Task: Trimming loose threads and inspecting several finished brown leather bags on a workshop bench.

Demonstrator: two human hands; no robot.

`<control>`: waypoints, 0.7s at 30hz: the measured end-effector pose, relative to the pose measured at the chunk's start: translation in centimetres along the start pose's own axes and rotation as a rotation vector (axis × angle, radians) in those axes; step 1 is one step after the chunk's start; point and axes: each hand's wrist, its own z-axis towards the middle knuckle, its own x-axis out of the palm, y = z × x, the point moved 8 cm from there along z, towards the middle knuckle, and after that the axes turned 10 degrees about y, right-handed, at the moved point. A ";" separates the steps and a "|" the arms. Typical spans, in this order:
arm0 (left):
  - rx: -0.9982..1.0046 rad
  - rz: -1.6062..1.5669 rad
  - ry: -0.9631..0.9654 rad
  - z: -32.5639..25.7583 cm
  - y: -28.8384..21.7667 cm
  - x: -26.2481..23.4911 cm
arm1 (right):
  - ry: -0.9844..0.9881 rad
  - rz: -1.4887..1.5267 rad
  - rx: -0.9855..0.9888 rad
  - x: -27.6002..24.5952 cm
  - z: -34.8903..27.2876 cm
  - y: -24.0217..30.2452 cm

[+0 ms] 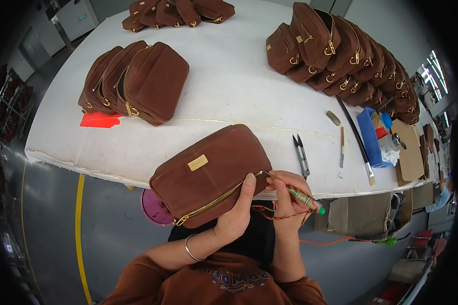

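A brown pouch [213, 168] with a gold zipper and a small gold plate is tilted up at the table's near edge. My left hand [234, 216] grips its lower side, thumb on the front beside the zipper, the other fingers hidden behind. In my right hand [287, 195] is an awl [304, 199] with a wrapped, green-ended handle. Its thin tip points at the zipper's right end; whether it touches is too small to tell. An orange-and-black cord hangs at my right wrist.
Brown pouches stand upright at the left [158, 84], with more piled at the far right [341, 51] and far left [178, 12]. Snips [301, 156], a long brush [356, 134] and a blue box [370, 137] lie to the right. A red patch [99, 120] marks the table.
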 end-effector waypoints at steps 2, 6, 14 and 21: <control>0.006 -0.002 0.009 0.0 0.0 -0.1 | -0.020 -0.062 -0.059 0.1 -0.1 0.1; -0.005 0.026 0.025 0.2 0.0 0.2 | -0.018 -0.472 -0.355 1.3 -0.6 1.9; 0.026 0.024 0.005 0.4 -0.2 -0.2 | -0.095 -0.587 -0.479 2.1 -1.0 1.4; -0.021 -0.002 0.016 0.4 0.2 -0.3 | -0.097 -0.575 -0.480 2.3 -1.1 2.0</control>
